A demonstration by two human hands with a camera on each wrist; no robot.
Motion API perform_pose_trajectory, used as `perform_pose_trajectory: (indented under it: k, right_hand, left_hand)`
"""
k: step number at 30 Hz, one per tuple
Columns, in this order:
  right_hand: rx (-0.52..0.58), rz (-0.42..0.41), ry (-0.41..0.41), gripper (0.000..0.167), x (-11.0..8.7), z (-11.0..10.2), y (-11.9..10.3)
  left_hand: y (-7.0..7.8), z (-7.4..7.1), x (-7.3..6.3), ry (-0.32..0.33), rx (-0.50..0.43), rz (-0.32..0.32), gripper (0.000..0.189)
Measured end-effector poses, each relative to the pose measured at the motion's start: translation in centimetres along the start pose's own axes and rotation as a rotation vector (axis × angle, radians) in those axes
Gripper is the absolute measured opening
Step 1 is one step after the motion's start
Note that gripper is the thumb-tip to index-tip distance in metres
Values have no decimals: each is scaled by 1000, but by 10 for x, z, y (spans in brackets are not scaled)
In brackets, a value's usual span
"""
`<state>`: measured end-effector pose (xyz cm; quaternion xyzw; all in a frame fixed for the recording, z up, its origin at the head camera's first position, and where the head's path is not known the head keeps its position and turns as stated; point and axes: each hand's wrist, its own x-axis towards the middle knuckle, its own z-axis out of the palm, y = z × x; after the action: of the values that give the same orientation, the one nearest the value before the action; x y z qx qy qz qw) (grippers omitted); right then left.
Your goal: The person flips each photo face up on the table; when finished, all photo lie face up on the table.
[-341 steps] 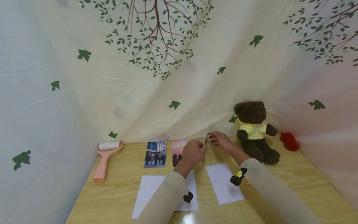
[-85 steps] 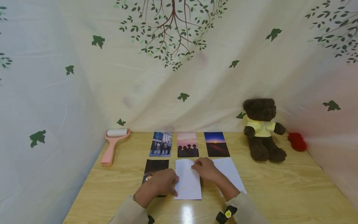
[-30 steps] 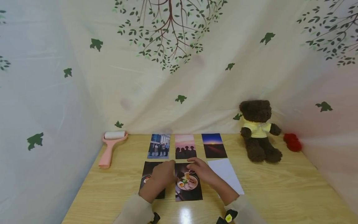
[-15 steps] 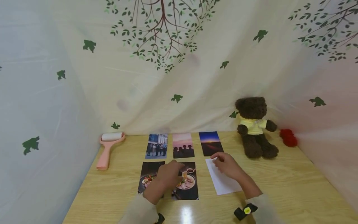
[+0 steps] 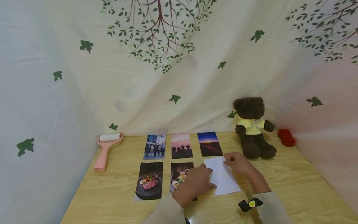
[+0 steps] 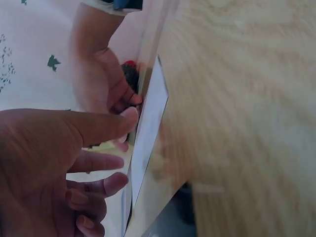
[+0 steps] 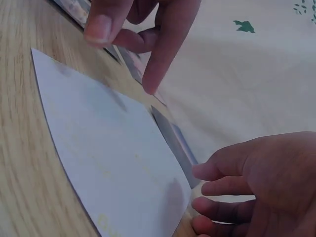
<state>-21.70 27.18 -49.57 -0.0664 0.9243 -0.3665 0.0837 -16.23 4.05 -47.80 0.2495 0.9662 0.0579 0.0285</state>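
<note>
A white-backed photo print point(image 5: 222, 175) lies on the table at the right end of the front row, picture side hidden. My left hand point(image 5: 198, 181) hovers at its left edge over the ramen photo point(image 5: 175, 182), hiding part of that one. In the left wrist view the left hand's thumb and fingers point(image 6: 101, 128) are apart, holding nothing. At the print's upper right corner is my right hand point(image 5: 240, 164), its fingertips close to the edge. The right wrist view shows its thumb point(image 7: 207, 171) and fingers loosely bent beside the white sheet point(image 7: 113, 143).
A steak photo point(image 5: 149, 182) lies front left. Behind stand in a row a group photo point(image 5: 154, 147), a silhouettes photo point(image 5: 181, 146) and a sunset photo point(image 5: 210, 144). A pink lint roller point(image 5: 103, 157), a brown teddy bear point(image 5: 253, 129) and a red item point(image 5: 286, 137) sit farther out.
Earlier, the sunset, steak and ramen photos came to lie picture side up. Since half a second ago both hands have shifted right, the left one from the ramen photo to the white-backed print.
</note>
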Motion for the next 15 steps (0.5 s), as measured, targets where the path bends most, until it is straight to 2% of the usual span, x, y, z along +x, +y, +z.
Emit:
perform_pose_trajectory:
  k: [4, 7, 11, 15]
  right_hand:
    - [-38, 1, -33, 50, -2, 0, -4]
    - [-39, 4, -69, 51, -4, -1, -9]
    - [-36, 12, -78, 50, -6, -1, -13]
    - [-43, 10, -69, 49, -7, 0, -15]
  left_hand:
    - [10, 4, 2, 36, 121, 7, 53]
    - [13, 4, 1, 47, 152, 17, 44]
    - [12, 2, 1, -7, 145, 28, 33]
    - [11, 1, 3, -88, 133, 25, 35]
